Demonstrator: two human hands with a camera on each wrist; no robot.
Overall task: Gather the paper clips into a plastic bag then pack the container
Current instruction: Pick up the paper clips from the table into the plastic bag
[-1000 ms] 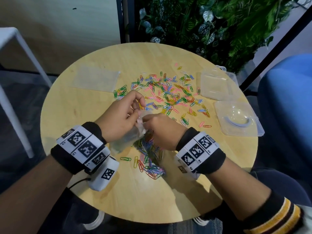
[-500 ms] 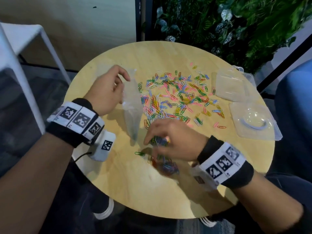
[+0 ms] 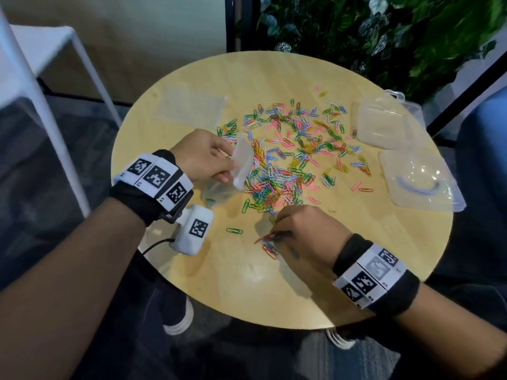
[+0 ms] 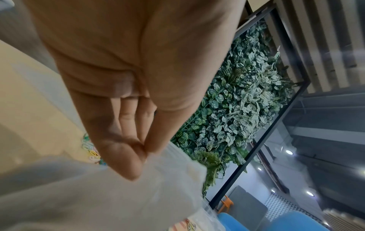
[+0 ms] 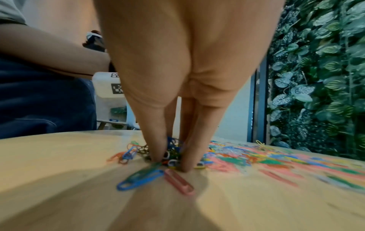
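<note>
A round wooden table (image 3: 274, 283) stands on a dark floor (image 3: 55, 165). Behind it is a wall of green leaves (image 3: 384, 37). A white chair (image 3: 49, 78) stands left, a blue seat (image 3: 485, 149) right.

Left hand (image 4: 126, 93) pinching clear plastic bag (image 4: 118, 195), colored paper clips (image 4: 92, 152) on table (image 4: 29, 101), leafy wall behind

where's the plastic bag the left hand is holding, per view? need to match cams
Head: plastic bag, left of centre, pinched by the left hand.
Left wrist: bag fills the lower left, below the fingertips.
Right wrist: cannot make it out.
Shared landmark: the scattered paper clips.
</note>
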